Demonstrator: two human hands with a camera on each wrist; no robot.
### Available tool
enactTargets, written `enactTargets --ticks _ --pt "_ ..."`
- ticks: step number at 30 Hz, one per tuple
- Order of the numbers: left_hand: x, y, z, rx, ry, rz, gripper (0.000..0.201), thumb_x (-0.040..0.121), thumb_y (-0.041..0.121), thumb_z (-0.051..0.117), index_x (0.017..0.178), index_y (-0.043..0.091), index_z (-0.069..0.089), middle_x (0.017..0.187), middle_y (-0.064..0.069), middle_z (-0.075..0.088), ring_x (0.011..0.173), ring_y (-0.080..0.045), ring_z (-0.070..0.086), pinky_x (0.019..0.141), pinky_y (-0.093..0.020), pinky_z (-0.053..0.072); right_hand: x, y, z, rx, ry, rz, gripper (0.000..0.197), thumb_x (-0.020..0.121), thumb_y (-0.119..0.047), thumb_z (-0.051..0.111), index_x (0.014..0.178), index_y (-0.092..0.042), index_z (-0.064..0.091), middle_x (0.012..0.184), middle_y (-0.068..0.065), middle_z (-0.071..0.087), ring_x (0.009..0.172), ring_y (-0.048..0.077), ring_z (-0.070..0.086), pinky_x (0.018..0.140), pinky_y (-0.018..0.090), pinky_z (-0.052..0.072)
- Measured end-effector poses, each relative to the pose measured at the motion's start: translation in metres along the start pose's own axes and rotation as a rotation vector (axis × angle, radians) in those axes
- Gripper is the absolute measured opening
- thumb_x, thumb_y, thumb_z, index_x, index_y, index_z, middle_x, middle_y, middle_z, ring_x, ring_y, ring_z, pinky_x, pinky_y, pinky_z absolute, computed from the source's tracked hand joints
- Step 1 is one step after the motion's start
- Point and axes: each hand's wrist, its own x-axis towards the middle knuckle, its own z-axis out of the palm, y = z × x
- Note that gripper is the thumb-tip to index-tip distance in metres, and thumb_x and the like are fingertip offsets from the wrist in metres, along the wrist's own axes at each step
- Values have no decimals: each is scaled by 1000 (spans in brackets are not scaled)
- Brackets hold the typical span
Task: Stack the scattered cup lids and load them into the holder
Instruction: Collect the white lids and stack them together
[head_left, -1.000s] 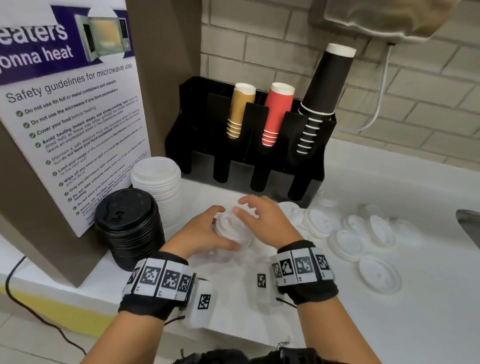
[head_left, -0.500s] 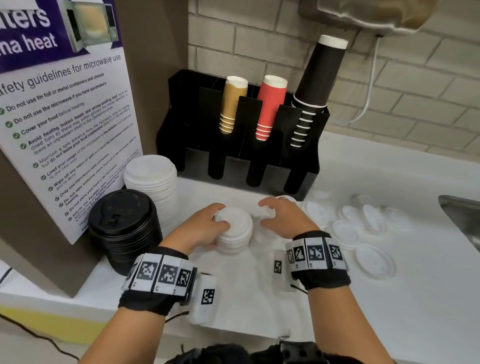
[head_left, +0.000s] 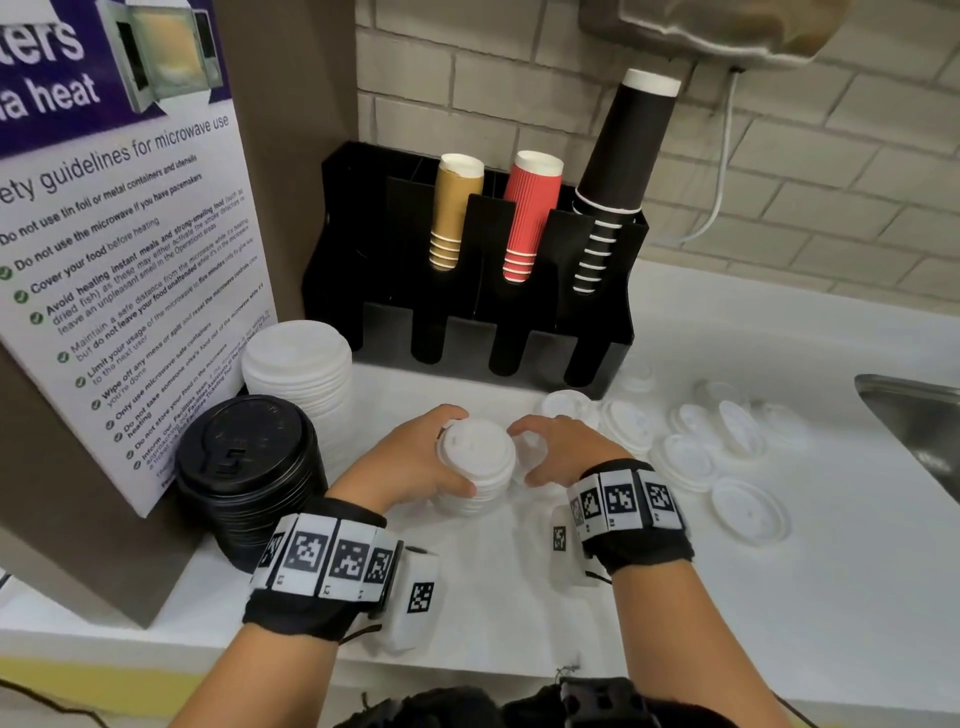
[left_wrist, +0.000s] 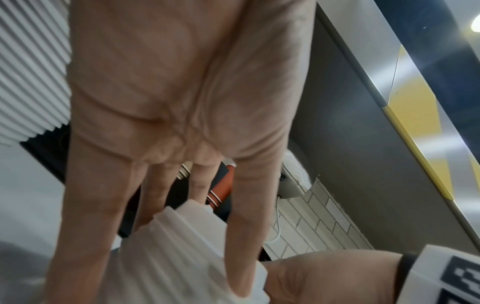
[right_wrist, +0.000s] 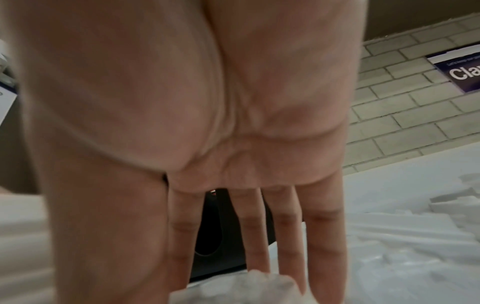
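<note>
A short stack of white cup lids stands on the white counter in front of me. My left hand grips it from the left, thumb near me and fingers round the far side; the left wrist view shows the fingers lying along the ribbed stack. Just to the right, my right hand curls round a loose white lid, which shows at the fingertips in the right wrist view as a white lid. Several more white lids lie scattered to the right. The black holder stands behind.
The holder carries tan, red and black cup stacks. A tall white lid stack and a black lid stack stand at the left beside a microwave poster. A steel sink cuts into the counter at the right.
My right hand has come off the top of the stack and moved to the loose lids just right of it. The left hand keeps its hold on the stack.
</note>
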Motion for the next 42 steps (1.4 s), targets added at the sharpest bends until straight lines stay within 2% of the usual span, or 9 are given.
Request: enactTargets --ticks 4,8,11,14,16,19,26,35,42 --pt "0 -2 1 16 -2 24 67 72 7 80 127 27 48 116 7 56 110 -19 53 94 -36 49 -5 3 -4 -65 58 37 59 89 -24 61 140 -39 36 138 9 36 119 31 47 96 38 45" --pt "0 -2 1 11 4 7 70 73 10 80 131 26 45 121 5 55 112 -20 54 91 -35 51 -16 2 -21 113 134 -23 54 91 -39 55 140 -40 33 136 8 40 114 26 50 88 31 40" --pt "-1 -1 2 -31 10 -25 83 72 10 83 140 26 38 127 1 53 115 -22 54 90 -42 54 -26 -10 -26 282 112 -117 53 88 -45 60 136 -43 37 117 -1 51 98 16 56 86 28 45" --pt "-1 -2 2 -63 28 -19 90 70 9 84 144 23 35 137 0 51 120 -22 53 96 -44 51 -30 -23 -19 318 96 -180 50 84 -43 66 129 -39 44 106 -4 54 94 14 59 85 28 49" --pt "-1 -2 2 -75 38 -14 92 69 9 85 145 23 34 140 0 49 123 -22 52 99 -44 49 -30 -30 -15 288 99 -200 52 82 -40 70 127 -35 45 109 -2 54 95 15 58 79 24 47" --pt "-1 -4 1 -91 46 -18 94 69 7 85 145 23 33 142 -1 48 124 -22 52 100 -44 50 -28 -37 -9 196 116 -208 57 78 -36 74 127 -32 46 116 0 51 100 18 55 84 27 47" --pt "-2 -9 0 -88 50 2 74 69 5 83 132 23 47 129 2 57 114 -22 58 87 -39 55 -23 -45 -2 132 137 -246 57 76 -33 75 126 -31 49 113 1 45 101 18 51 80 23 42" --pt "0 -11 0 -83 57 -12 67 69 5 84 126 19 52 128 -1 59 115 -22 59 97 -47 51 -17 -42 -2 165 83 -171 56 79 -35 70 129 -29 43 118 1 43 95 18 54 72 24 44" --pt "2 -15 -1 -92 56 -51 63 66 4 85 117 20 53 122 -1 62 109 -23 61 89 -42 53 -16 -43 -2 117 74 -210 59 76 -38 75 126 -32 45 112 -1 42 96 18 52 71 23 41"
